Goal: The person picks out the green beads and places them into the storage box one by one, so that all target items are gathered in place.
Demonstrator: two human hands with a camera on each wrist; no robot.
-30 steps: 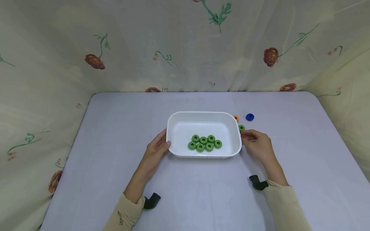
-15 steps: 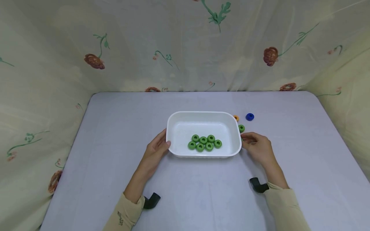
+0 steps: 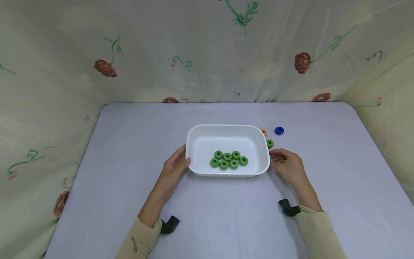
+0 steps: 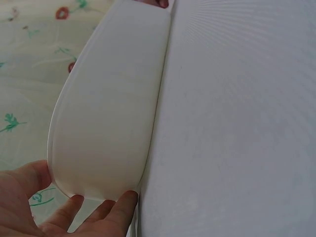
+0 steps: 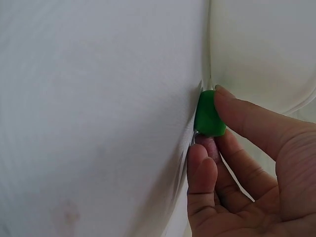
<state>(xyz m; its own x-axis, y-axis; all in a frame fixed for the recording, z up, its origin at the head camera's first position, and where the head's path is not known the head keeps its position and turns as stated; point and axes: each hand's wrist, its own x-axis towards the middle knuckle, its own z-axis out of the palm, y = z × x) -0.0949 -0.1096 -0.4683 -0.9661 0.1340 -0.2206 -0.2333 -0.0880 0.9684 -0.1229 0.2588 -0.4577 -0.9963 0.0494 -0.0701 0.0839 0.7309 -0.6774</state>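
A white plastic tray [image 3: 207,138] stands on the table, with several green ring-shaped beads [image 3: 227,157] lying loose in its nearer half. My left hand [image 3: 174,171] grips the tray's left end, thumb at the rim and fingers against the outer wall [image 4: 98,148]. Beside the tray's right end, my right hand [image 3: 289,167] pinches a green bead [image 5: 209,114] between thumb and fingers, low at the table surface. In the head view that bead is mostly hidden by the fingers. Just beyond this hand another green bead [image 3: 270,144] sits against the tray's outer side.
Behind the tray's right corner, an orange bead [image 3: 263,132] is partly covered by the rim. A blue bead [image 3: 279,131] lies a little farther right. Floral curtains [image 3: 207,54] hang along the table's back and sides. Dark angled pieces [image 3: 289,208] stick out from both cuffs.
My right hand has shifted slightly toward me along the tray's right side, leaving a gap to the green bead behind it. The left hand and tray stay put.
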